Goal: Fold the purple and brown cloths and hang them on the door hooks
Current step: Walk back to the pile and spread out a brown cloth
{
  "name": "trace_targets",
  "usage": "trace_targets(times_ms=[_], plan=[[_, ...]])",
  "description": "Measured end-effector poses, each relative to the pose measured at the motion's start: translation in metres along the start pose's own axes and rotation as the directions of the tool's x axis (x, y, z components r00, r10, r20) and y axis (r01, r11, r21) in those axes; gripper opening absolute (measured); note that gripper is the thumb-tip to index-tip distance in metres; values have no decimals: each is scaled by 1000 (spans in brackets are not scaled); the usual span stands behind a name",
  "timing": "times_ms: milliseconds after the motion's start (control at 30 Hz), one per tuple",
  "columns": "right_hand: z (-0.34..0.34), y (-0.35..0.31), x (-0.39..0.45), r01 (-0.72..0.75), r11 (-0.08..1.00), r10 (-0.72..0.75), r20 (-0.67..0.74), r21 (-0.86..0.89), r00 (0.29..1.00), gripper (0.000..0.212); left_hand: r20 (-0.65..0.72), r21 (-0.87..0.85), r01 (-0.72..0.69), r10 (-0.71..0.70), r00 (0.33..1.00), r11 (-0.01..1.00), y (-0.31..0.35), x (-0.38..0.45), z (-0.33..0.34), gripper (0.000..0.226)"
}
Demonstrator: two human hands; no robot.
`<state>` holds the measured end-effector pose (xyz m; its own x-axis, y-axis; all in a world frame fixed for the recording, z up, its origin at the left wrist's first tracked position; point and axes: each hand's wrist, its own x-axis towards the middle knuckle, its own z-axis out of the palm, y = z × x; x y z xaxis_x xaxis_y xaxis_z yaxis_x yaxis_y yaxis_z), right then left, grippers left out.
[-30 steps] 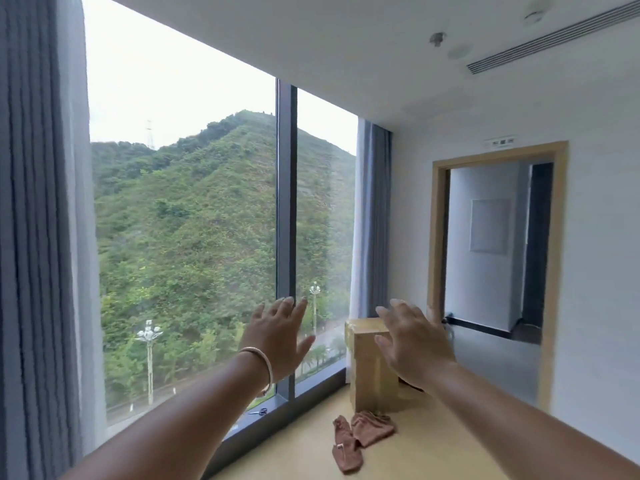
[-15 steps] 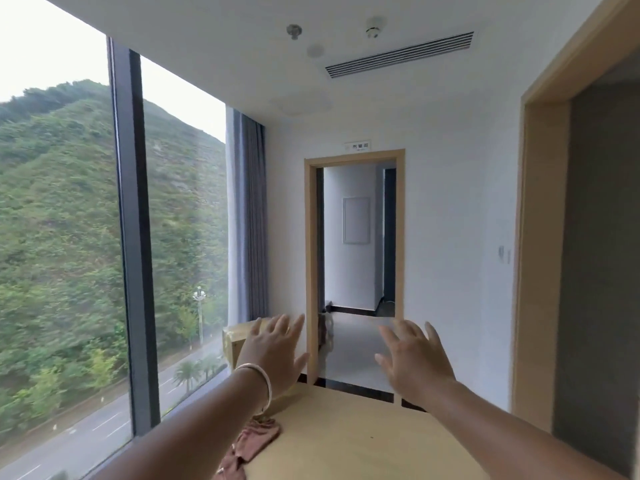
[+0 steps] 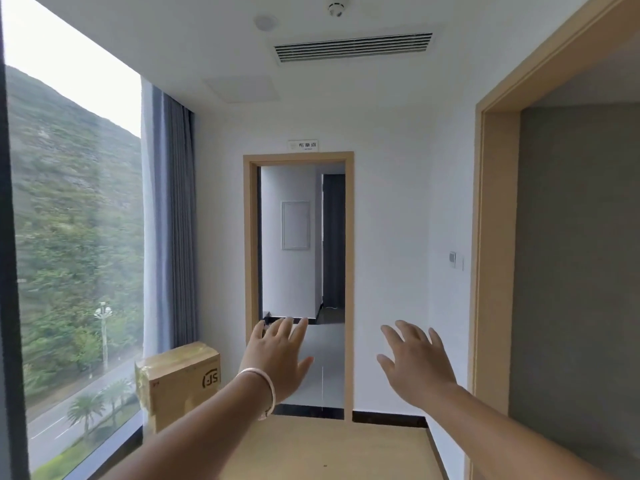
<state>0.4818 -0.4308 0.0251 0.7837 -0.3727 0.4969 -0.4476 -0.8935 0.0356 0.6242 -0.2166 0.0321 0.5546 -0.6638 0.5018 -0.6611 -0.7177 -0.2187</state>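
Observation:
My left hand [image 3: 277,358] is raised in front of me, fingers spread, holding nothing; a pale bangle circles its wrist. My right hand [image 3: 415,365] is raised beside it, also spread and empty. Both hover above a light wooden table [image 3: 329,452]. No cloth shows in this view; my left forearm covers the table's near left part. No door hooks are visible.
A taped cardboard box [image 3: 180,382] stands on the table's far left by the big window [image 3: 72,237] and grey curtain [image 3: 173,220]. Straight ahead is an open doorway [image 3: 301,271] into a corridor. A wider wooden-framed opening [image 3: 498,237] is at right.
The view has swung right, away from the window toward the doorway. The brown cloth by the box has dropped out of sight. Both hands stay raised and spread.

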Motion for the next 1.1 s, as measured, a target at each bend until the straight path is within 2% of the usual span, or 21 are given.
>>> trace_targets(times_ms=[433, 833, 1100], plan=[[97, 22, 138, -43, 999, 43, 30, -10, 999, 56, 33, -25, -63, 64, 997, 998, -19, 141, 118, 71], [188, 137, 332, -28, 999, 27, -23, -40, 999, 55, 3, -46, -56, 57, 998, 997, 26, 359, 211, 69], [263, 175, 445, -47, 999, 48, 16, -26, 999, 55, 31, -28, -93, 93, 995, 995, 33, 482, 288, 69]])
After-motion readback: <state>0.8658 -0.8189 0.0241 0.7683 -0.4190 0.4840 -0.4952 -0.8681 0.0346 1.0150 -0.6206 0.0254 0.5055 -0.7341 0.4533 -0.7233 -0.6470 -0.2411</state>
